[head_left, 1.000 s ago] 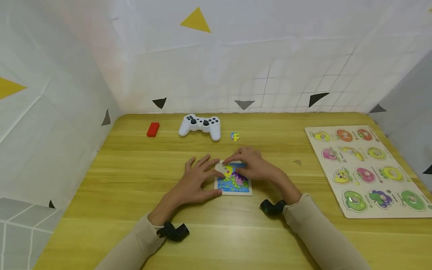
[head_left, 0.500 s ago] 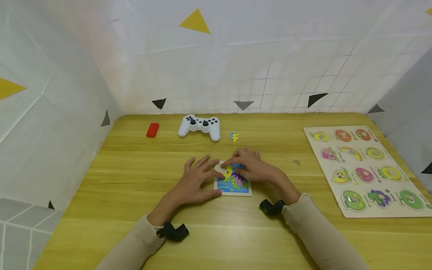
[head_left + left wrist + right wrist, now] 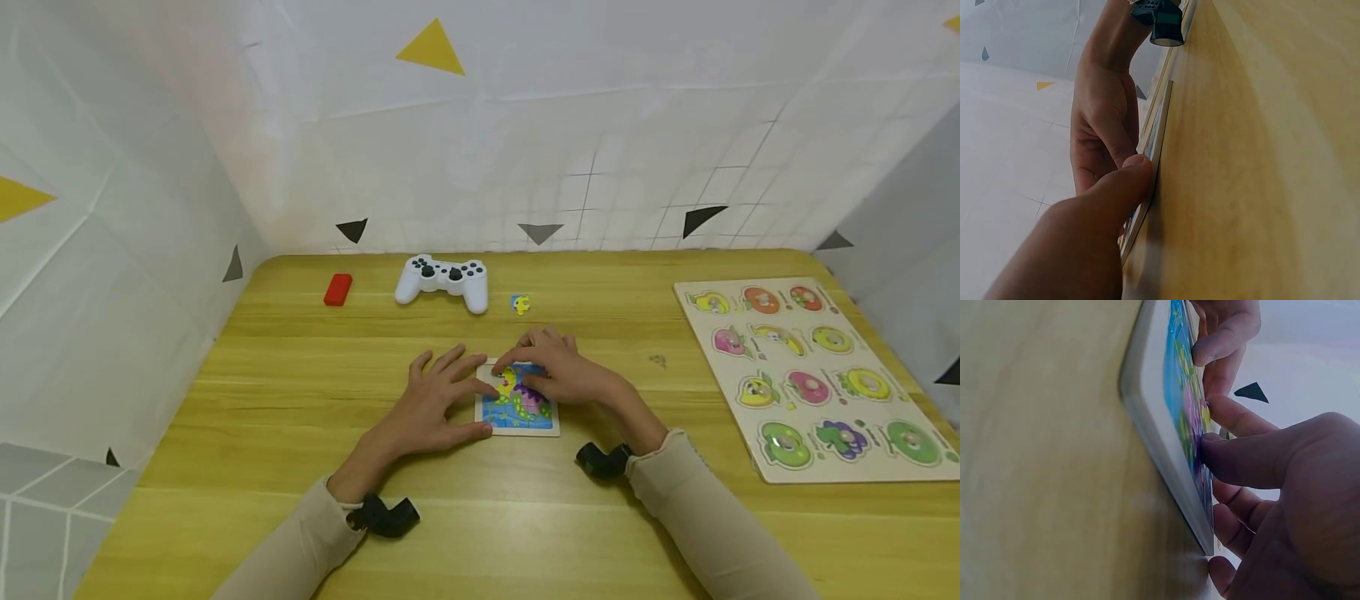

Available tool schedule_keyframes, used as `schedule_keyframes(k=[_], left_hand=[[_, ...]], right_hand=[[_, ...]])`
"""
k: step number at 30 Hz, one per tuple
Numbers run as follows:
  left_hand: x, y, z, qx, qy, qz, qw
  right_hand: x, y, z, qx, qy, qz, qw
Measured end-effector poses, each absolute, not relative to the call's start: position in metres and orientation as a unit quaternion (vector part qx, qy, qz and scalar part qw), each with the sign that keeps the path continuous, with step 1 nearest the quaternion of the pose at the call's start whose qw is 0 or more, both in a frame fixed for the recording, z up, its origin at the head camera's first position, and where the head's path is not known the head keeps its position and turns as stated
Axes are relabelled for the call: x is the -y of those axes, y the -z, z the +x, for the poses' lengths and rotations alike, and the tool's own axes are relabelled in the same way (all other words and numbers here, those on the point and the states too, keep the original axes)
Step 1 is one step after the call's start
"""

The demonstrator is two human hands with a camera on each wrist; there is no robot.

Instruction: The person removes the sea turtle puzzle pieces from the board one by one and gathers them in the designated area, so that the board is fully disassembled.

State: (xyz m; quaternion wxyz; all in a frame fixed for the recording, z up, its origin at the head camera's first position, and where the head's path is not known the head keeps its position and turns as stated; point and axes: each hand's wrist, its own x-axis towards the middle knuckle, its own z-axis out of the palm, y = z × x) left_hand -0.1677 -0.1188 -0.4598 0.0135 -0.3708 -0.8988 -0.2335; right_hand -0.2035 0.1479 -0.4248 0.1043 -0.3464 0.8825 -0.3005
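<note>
A small square jigsaw puzzle in a pale wooden frame, with a yellow and purple cartoon creature on blue, lies between my hands. My left hand spreads its fingers along the left side; its thumb touches the frame edge at the lower left, and the index fingertip rests on the picture. My right hand reaches over from the upper right. Its thumb presses on the picture in the right wrist view, while the index finger points to the upper left corner, where bare pale backing shows. A loose yellow-and-blue puzzle piece lies behind the puzzle.
A white game controller and a red block lie toward the back of the wooden table. On the right is a large wooden fruit puzzle board. White cloth walls stand around the back and sides.
Both hands stay in place on the puzzle, the right index finger shifting only slightly near the upper left corner. The whole head view drifts a few pixels.
</note>
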Motion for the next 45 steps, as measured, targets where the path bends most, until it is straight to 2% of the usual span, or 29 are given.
schedule_keyframes(k=[15,25,45], left_hand=[[0.119,0.461,-0.167,0.897,0.232,-0.375,0.023],[0.119,0.459,-0.166,0.896,0.238,-0.374,0.018],[0.119,0.461,-0.165,0.898,0.239,-0.37,0.016]], right_hand=[[-0.154,0.429,-0.207,-0.856,0.346,-0.375,0.086],[-0.158,0.432,-0.211,-0.853,0.38,-0.336,0.126],[-0.161,0.433,-0.213,-0.825,0.463,-0.3,0.12]])
